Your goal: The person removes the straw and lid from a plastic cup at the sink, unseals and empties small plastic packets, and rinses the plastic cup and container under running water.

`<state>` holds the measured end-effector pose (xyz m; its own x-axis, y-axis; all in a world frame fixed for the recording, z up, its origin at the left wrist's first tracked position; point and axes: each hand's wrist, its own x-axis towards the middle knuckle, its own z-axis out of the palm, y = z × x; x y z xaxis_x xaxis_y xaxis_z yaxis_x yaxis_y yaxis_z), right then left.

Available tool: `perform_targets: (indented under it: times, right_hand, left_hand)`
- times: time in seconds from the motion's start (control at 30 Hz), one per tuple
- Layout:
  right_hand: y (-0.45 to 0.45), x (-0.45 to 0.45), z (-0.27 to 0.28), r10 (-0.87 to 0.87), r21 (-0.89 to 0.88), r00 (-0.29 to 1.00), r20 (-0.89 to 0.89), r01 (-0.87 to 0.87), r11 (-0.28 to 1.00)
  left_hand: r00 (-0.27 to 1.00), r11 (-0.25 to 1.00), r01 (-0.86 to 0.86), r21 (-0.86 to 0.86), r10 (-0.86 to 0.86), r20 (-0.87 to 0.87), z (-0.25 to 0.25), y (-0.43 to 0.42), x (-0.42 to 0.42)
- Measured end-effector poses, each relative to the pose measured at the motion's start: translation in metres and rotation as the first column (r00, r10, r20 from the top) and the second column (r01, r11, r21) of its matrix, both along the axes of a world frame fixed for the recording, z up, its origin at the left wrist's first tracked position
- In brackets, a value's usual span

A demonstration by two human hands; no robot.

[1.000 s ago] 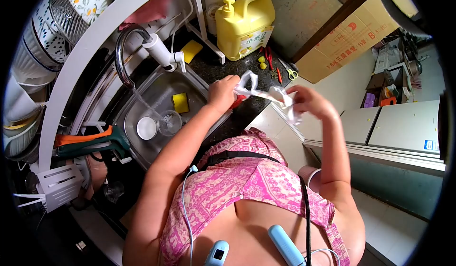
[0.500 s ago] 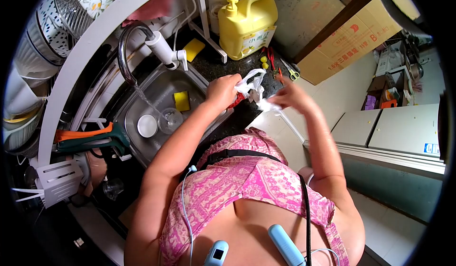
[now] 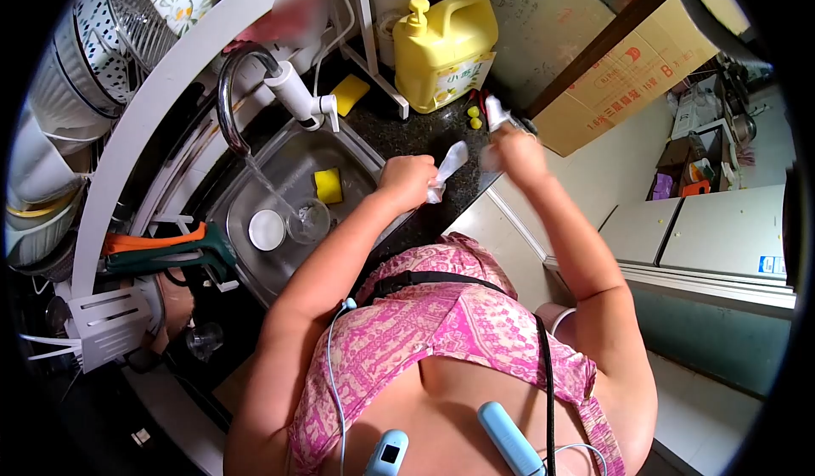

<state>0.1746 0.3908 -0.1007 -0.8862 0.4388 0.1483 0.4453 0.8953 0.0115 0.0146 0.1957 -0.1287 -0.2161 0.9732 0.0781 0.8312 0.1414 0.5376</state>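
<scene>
My left hand [image 3: 407, 180] is closed beside the sink's right rim, gripping a crumpled white plastic bag [image 3: 452, 163]. White plastic stands up past its fingers and a bit hangs below. Over the counter's right edge, my right hand [image 3: 518, 152] is closed on a strip of white plastic [image 3: 496, 114] that pokes up from the fist. This hand is partly blurred. A gap separates the two hands. Just beyond the right hand lie small yellow-green fruits [image 3: 474, 118]; it mostly covers the red items and the scissors there.
Water runs from the faucet [image 3: 229, 94] into a clear bowl [image 3: 308, 221] in the sink [image 3: 246, 264]. Beside it sit a white bowl [image 3: 266, 230] and a yellow sponge [image 3: 328, 185]. A yellow detergent jug [image 3: 446, 51] stands behind; a cardboard box [image 3: 628, 68] leans at right.
My right hand has moved up and away from the left, carrying white plastic. The plastic between the hands has parted. The red thing by my left hand is now out of sight.
</scene>
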Motion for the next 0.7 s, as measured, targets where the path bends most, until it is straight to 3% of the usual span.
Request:
perform_targets:
  times: [0.07, 0.1, 0.13, 0.17, 0.27, 0.33, 0.37, 0.4, 0.47, 0.5, 0.53, 0.6, 0.63, 0.67, 0.7]
  right_hand:
    - [0.068, 0.020, 0.016, -0.302, -0.070, 0.950, -0.081, 0.297, 0.952]
    - [0.108, 0.039, 0.015, -0.290, -0.201, 0.923, -0.252, 0.243, 0.949]
    - [0.098, 0.037, 0.060, -0.506, -0.482, 0.844, -0.175, 0.375, 0.792]
    - [0.111, 0.048, 0.061, -0.287, -0.166, 0.880, -0.379, 0.241, 0.956]
    - [0.083, 0.036, 0.097, -0.179, -0.280, 0.798, -0.575, 0.014, 0.960]
    - [0.057, 0.026, 0.118, -0.174, -0.310, 0.813, -0.556, -0.009, 0.951]
    - [0.042, 0.020, 0.121, -0.170, -0.344, 0.825, -0.539, -0.031, 0.938]
    - [0.027, 0.013, 0.121, -0.262, -0.491, 0.760, -0.595, -0.086, 0.867]
    - [0.007, 0.002, 0.117, -0.494, -0.774, 0.632, -0.597, -0.291, 0.562]
    - [-0.004, -0.006, 0.119, -0.553, -0.828, 0.626, -0.551, -0.323, 0.459]
    - [-0.010, -0.012, 0.108, -0.591, -0.822, 0.583, -0.557, -0.490, 0.290]
    - [-0.033, -0.030, 0.092, -0.594, -0.766, 0.594, -0.543, -0.640, 0.060]
    - [-0.046, -0.039, 0.087, -0.563, -0.783, 0.651, -0.509, -0.622, -0.010]
    - [-0.059, -0.049, 0.080, -0.525, -0.798, 0.705, -0.477, -0.597, -0.078]
    - [-0.073, -0.059, 0.069, -0.493, -0.802, 0.749, -0.444, -0.577, -0.153]
  left_hand:
    - [1.000, 1.000, 0.021, 0.015, -0.020, -0.013, -0.007, -0.009, -0.009]
    - [0.999, 0.999, -0.029, -0.041, 0.031, 0.044, -0.002, -0.010, -0.009]
    - [0.998, 0.998, -0.033, -0.044, 0.035, 0.047, 0.006, -0.011, -0.009]
    - [0.999, 0.999, -0.034, -0.026, 0.035, 0.035, 0.014, -0.009, -0.008]
    - [0.998, 0.999, -0.032, 0.037, 0.030, 0.052, 0.028, -0.008, -0.009]
    - [0.945, 0.986, -0.123, -0.111, 0.151, 0.292, 0.061, -0.011, -0.009]
    - [0.896, 0.986, -0.160, -0.049, 0.166, 0.412, 0.070, -0.014, -0.011]
    - [0.907, 0.984, -0.177, 0.021, 0.155, 0.391, 0.074, -0.017, -0.014]
    - [0.821, 0.969, -0.215, 0.119, 0.113, 0.560, 0.067, -0.019, -0.024]
    - [0.816, 0.951, -0.277, 0.140, 0.155, 0.557, 0.073, -0.021, -0.024]
    - [0.817, 0.950, -0.279, 0.138, 0.159, 0.555, 0.069, -0.026, -0.027]
    - [0.947, 0.909, -0.309, 0.280, 0.266, 0.180, 0.055, -0.036, -0.033]
    - [0.914, 0.879, -0.326, 0.349, 0.388, -0.122, 0.067, -0.039, -0.027]
    - [0.911, 0.878, -0.330, 0.347, 0.392, -0.125, 0.074, -0.042, -0.024]
    - [0.875, 0.857, -0.476, 0.197, 0.484, 0.011, 0.079, -0.045, -0.022]
